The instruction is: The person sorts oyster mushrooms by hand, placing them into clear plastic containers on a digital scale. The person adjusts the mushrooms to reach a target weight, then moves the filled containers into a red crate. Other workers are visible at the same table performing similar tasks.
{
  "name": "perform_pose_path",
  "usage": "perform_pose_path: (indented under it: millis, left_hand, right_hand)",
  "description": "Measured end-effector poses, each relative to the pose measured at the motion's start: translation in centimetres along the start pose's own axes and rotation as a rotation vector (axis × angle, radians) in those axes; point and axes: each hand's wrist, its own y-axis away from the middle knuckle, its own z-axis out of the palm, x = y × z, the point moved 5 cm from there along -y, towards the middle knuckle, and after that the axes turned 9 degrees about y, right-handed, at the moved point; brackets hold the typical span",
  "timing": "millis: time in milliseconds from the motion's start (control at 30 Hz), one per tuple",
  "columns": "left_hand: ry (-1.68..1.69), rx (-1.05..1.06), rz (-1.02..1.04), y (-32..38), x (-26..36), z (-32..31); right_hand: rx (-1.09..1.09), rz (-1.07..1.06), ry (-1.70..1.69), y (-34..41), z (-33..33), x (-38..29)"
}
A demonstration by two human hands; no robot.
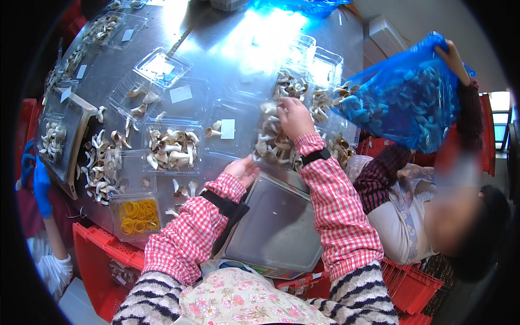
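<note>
My right hand (pixel 293 118) is over a clear plastic clamshell box of mushrooms (pixel 274 140), its fingertips at a pale mushroom near the upper edge; whether they grip it cannot be told. My left hand (pixel 242 170) is palm up with fingers apart, beside the same box's lower left corner, holding nothing. Left of it stands another clamshell box filled with mushrooms (pixel 172 150). An open clamshell lid with a white label (pixel 228 129) lies between the two boxes, with a mushroom piece on it. Directly before me is a weighing scale with a flat metal platform (pixel 274 223).
A co-worker at right holds up a blue plastic bag of mushrooms (pixel 406 97). Another person's blue-gloved hands (pixel 40 187) are at far left. Loose mushrooms (pixel 97 170), a box of yellow rubber bands (pixel 139 215) and a second scale (pixel 73 138) are left. Red crates (pixel 97 268) stand below the table.
</note>
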Motion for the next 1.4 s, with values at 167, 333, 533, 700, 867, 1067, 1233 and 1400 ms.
perform_pose_path:
  millis: [167,333,533,700,867,1067,1233,1400]
  left_hand:
    - [0.014,-0.026,0.016,-0.1,-0.3,0.0]
    - [0.002,-0.074,-0.024,-0.2,-0.4,0.0]
    - [-0.032,-0.096,-0.063,-0.3,-0.3,-0.2]
    - [-0.119,-0.069,0.016,0.2,0.1,0.2]
    - [-0.264,-0.06,0.093,1.4,0.7,1.5]
    - [-0.26,-0.107,0.19,3.0,2.0,2.8]
    - [-0.201,-0.198,0.165,3.4,1.4,3.6]
    - [-0.136,-0.382,0.109,4.6,0.5,4.6]
  right_hand:
    - [-0.113,-0.212,0.409,-1.1,1.8,-2.1]
    - [-0.263,-0.156,0.218,-0.9,2.1,-2.0]
    - [-0.138,-0.282,0.173,1.0,0.7,-2.6]
    - [-0.174,-0.391,0.075,3.9,-1.1,-4.3]
    - [-0.164,-0.384,0.023,7.1,-2.8,-5.3]
    - [0.169,0.029,-0.195,11.1,-6.7,-2.4]
    - [0.224,0.27,-0.242,16.7,-7.8,-0.5]
    - [0.23,0.433,-0.3,22.6,-8.5,0.1]
